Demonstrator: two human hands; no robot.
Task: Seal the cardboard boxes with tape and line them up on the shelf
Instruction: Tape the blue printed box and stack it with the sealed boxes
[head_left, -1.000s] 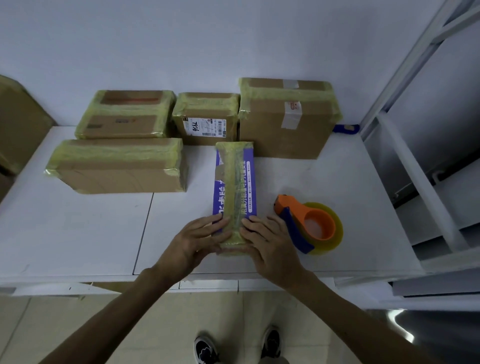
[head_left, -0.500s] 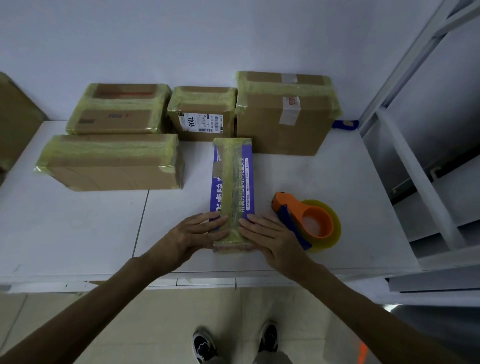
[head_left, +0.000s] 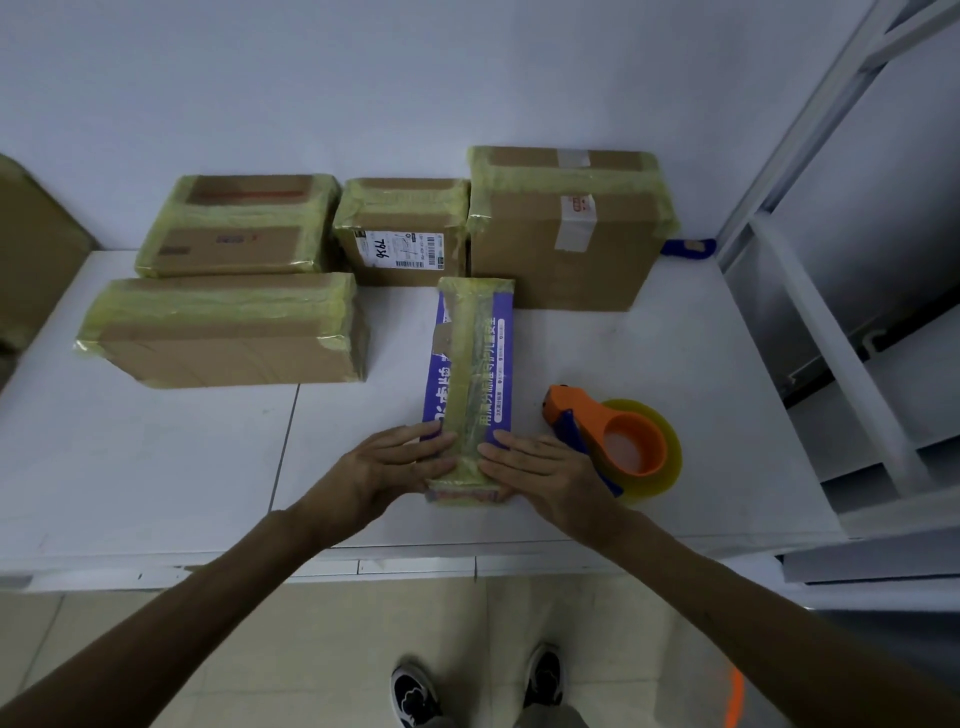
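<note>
a: right, grip first. left hand (head_left: 387, 467) and right hand (head_left: 540, 470) both lie flat-fingered on the near end of the long narrow purple-and-white printed carton (head_left: 470, 384), one on each side of its yellowish tape strip (head_left: 467, 322). pressing, not clasping; nothing held.

b: carton's place?

a: flat on the white shelf board (head_left: 156, 467), lengthwise away from the person. far end is close to the back row; touching or not, cannot tell.

b: risks?

a: my guess: the tape end on the near face lifts if the press is uneven. the orange dispenser with its yellow tape roll (head_left: 618, 441) sits just beside the right hand, so a careless sweep could knock it toward the edge. pushing the carton back could jostle the row.

b: surroundings?

a: smooth board, one seam (head_left: 285, 457) left of the carton. tall brown cardboard box (head_left: 566, 249) and three more taped brown boxes (head_left: 223, 338) near a plain white wall (head_left: 467, 78). white metal upright (head_left: 779, 156) at right. beige tiled floor (head_left: 285, 649) below, dark shoes (head_left: 415, 696) showing.
</note>
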